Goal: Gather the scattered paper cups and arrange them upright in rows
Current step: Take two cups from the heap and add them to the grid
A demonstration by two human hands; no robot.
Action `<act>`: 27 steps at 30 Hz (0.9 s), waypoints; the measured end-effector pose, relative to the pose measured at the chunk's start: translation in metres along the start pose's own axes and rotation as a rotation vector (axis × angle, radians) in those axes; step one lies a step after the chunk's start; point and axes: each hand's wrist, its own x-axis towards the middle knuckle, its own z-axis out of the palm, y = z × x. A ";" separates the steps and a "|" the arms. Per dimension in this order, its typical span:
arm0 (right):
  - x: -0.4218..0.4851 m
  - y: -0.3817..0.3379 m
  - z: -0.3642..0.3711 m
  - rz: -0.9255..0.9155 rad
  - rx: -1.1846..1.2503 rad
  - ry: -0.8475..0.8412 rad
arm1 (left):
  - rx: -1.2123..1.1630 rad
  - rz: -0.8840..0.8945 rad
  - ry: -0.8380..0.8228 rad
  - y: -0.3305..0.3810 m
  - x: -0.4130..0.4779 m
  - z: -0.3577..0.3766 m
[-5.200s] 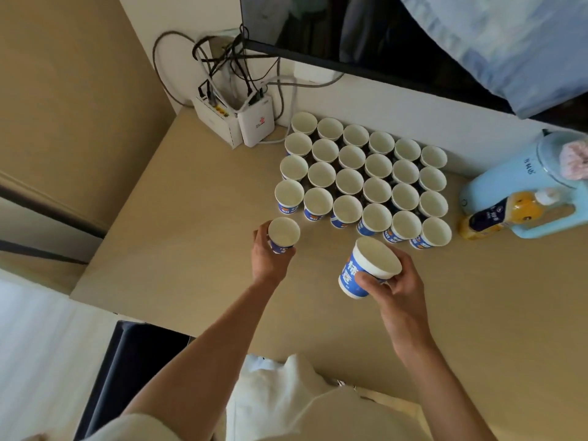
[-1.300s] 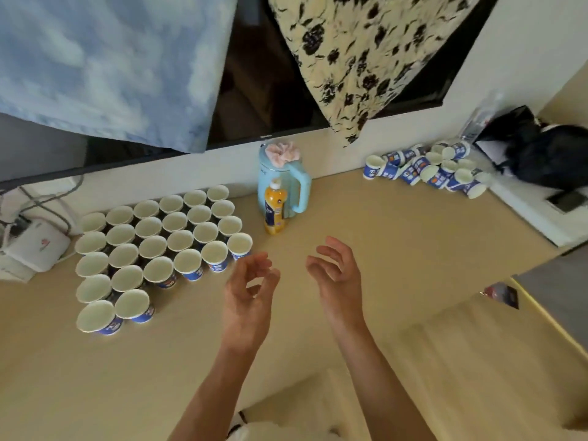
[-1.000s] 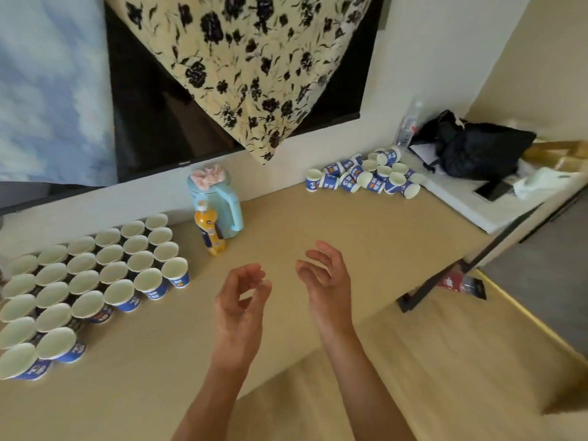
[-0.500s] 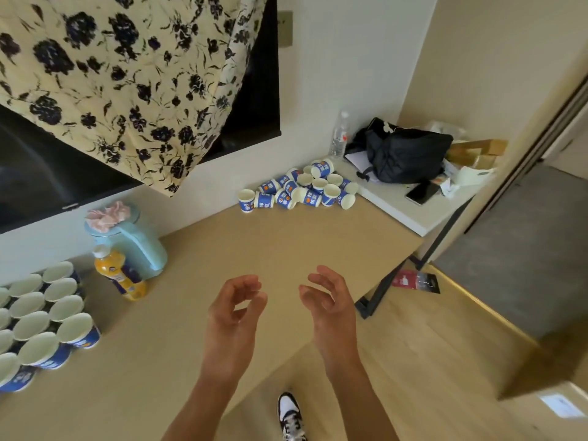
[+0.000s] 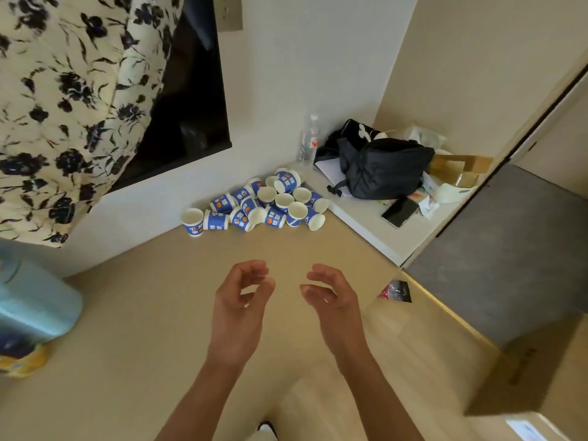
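Against the wall, far end of the desk (image 5: pixel 143 313): heap of blue-and-white paper cups (image 5: pixel 264 205), most tipped on their sides or leaning on one another, some mouth-up; it runs on toward the white side table (image 5: pixel 366 224).
Edge of heap: one upright cup (image 5: pixel 192 221) at the left end, touching its toppled neighbour.
Left hand (image 5: pixel 238 313): raised over the desk, holds nothing; fingers (image 5: pixel 245 268) loosely curled, apart from the thumb.
Right hand (image 5: pixel 334 303): beside the left, also empty; fingers (image 5: pixel 321 270) relaxed and slightly spread.
Gap: both hands well short of the cups.
Step in hand: approach to the heap for a pick-up, by my reading (no finished rows show in this view, so progress can't be judged).
Next move calls for: reaching forward and taking outer cups by the wall, one per hand, lifting clear so the leaning ones don't roll.
Risk: cups nearest the side table could roll off the front edge if knocked.
Nearby clutter: black bag (image 5: pixel 381 167), phone (image 5: pixel 400 212), water bottle (image 5: pixel 310 141) on the side table; pale blue jug (image 5: pixel 31 307) at the left.
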 end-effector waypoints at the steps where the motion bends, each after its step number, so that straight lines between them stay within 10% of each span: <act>1: 0.011 0.000 0.001 0.010 -0.012 -0.010 | 0.009 -0.007 0.009 0.000 0.008 0.003; 15: 0.221 0.070 0.054 -0.044 -0.408 -0.353 | 0.035 -0.126 0.364 -0.017 0.081 0.037; 27: 0.375 0.136 0.085 -0.521 -1.334 -0.784 | 0.080 -0.178 0.596 -0.019 0.124 0.097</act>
